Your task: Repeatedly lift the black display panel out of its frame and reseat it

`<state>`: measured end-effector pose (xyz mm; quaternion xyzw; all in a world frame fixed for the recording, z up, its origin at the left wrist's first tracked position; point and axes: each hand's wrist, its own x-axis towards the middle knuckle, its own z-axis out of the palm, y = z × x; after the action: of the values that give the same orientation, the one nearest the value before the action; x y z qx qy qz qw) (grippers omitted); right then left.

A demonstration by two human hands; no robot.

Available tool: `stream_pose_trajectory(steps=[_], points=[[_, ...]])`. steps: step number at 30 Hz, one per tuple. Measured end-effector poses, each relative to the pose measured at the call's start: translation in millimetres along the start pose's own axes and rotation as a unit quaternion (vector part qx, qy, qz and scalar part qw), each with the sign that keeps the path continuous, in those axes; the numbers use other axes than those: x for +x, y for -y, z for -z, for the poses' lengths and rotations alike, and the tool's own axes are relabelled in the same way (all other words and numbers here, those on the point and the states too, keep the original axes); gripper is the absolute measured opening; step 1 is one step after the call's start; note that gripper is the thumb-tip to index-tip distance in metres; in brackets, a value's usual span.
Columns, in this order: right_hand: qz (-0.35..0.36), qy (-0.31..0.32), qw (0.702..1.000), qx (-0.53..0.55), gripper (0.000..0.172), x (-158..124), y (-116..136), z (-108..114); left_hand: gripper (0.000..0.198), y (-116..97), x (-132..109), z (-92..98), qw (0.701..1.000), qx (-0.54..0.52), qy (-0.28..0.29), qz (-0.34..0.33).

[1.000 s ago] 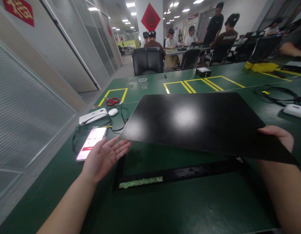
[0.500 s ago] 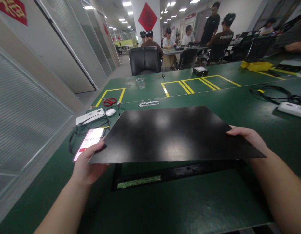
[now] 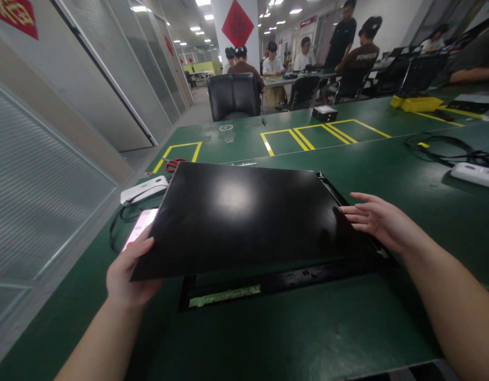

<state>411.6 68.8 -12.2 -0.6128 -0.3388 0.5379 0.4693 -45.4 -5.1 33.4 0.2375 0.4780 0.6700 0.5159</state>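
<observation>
A thin, glossy black panel (image 3: 236, 222), like a display screen, is tilted with its left side raised. My left hand (image 3: 131, 267) grips its near left corner, thumb on top and fingers underneath. At the panel's right edge is my right hand (image 3: 377, 219), fingers stretched out, their tips at or very near the edge; whether they touch it I cannot tell. Beneath the panel lies a black frame (image 3: 307, 275) on the green table, its near bar and right side showing. A strip of green tape (image 3: 224, 296) sits on the frame's near left part. The rest of the frame is hidden.
Left of the panel lie a lit phone (image 3: 140, 227), a white power strip (image 3: 144, 189) with cables, and red-handled scissors (image 3: 175, 165). A clear plastic cup (image 3: 227, 134) stands farther back. On the right are black cables (image 3: 446, 151) and another power strip (image 3: 476, 175). People sit behind.
The panel has shifted left and its right side has dropped towards the frame, while the left stays raised. My right hand has released its edge and opened its fingers.
</observation>
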Motion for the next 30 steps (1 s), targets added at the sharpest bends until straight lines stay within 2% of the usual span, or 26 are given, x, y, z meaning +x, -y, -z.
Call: stream_pose_trajectory(steps=[4,7,12,20,24,27,30], points=[[0.015,-0.016,1.000,-0.002,0.058,5,-3,2,0.073,3,3,21.6,0.995,0.026,0.094,0.019],[0.043,-0.018,0.999,-0.011,0.053,7,-6,4,0.074,5,6,30.7,0.991,0.043,0.125,0.008],[0.057,-0.010,0.998,-0.036,0.041,8,-9,6,0.076,6,7,26.6,0.992,0.037,0.124,0.005],[0.032,-0.023,0.998,-0.040,0.039,4,-3,2,0.080,6,4,22.8,0.992,0.042,0.122,0.009],[0.051,-0.020,0.998,-0.031,0.032,5,-3,5,0.082,7,3,17.7,0.993,0.032,0.111,0.008],[0.060,-0.034,0.997,-0.043,0.025,7,-4,6,0.081,9,2,13.6,0.994,0.035,0.097,0.019],[0.064,-0.055,0.995,-0.060,0.022,10,-6,10,0.077,12,2,13.3,0.992,0.043,0.112,0.026]])
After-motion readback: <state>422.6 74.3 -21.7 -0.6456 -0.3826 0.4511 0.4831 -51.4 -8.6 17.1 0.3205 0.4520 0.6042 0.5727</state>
